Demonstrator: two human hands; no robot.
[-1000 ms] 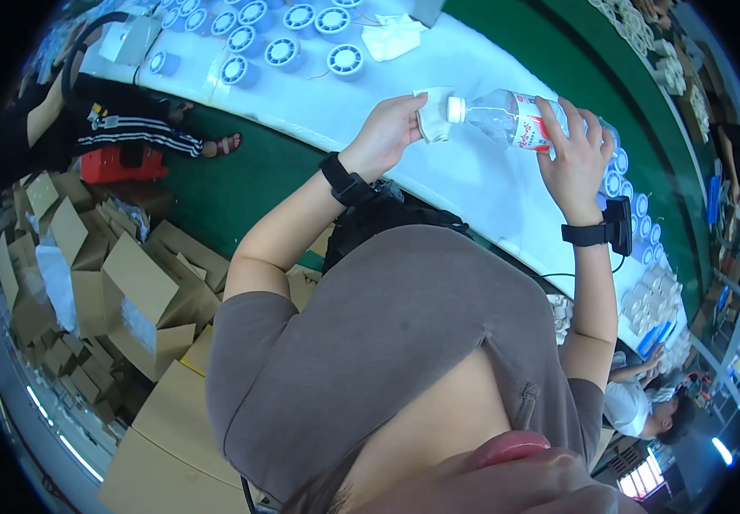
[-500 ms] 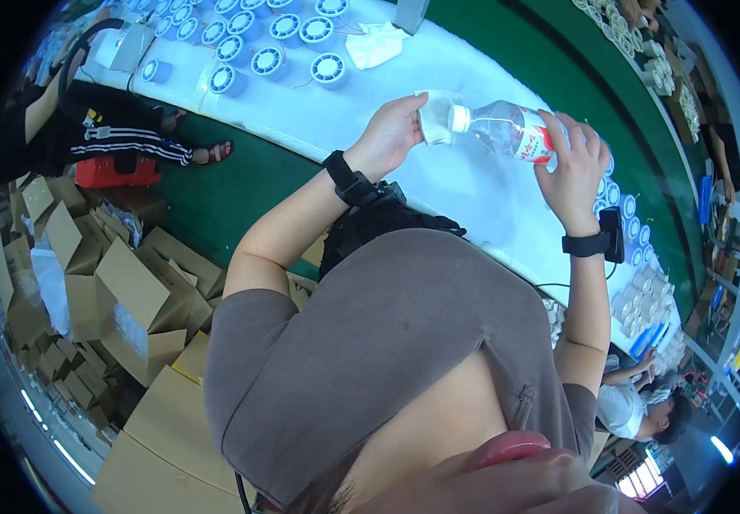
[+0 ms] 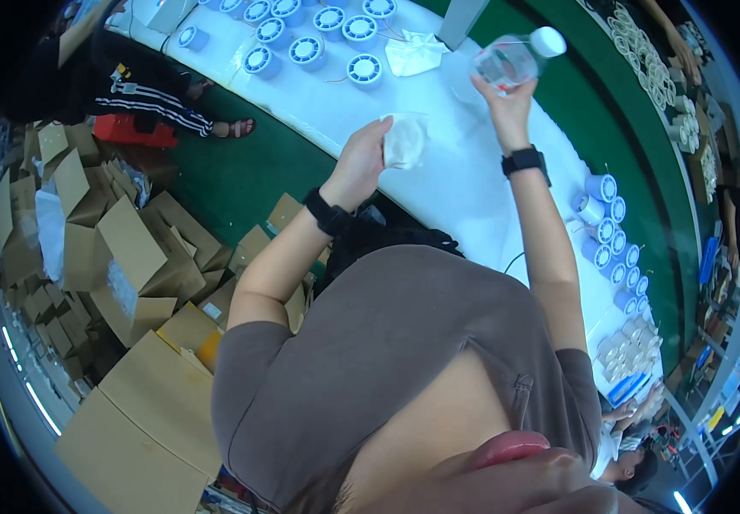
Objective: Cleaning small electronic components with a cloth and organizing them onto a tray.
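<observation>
My left hand [image 3: 365,159] pinches a folded white cloth [image 3: 406,140] above the front edge of the white table [image 3: 464,206]. Farther right, my right hand [image 3: 509,100] is closed around a clear plastic bottle [image 3: 507,62] with a white cap and a partly visible red label. The bottle tilts with its cap toward the upper right, beyond the table's far edge. Between the two hands, a second white cloth [image 3: 415,53] lies on the tabletop beside several round blue-and-white fan-like units [image 3: 307,53].
More blue-and-white units [image 3: 617,236] cluster at the table's right end. A metal post [image 3: 460,24] stands at the far edge. Open cardboard boxes [image 3: 130,248] pile up at the left. A person in striped trousers [image 3: 151,107] is at the left, and another person [image 3: 614,458] is at the lower right.
My right hand has swung the bottle up and away, turning its cap from the left to the upper right. My left hand, with the cloth, has dropped slightly and moved apart from the bottle.
</observation>
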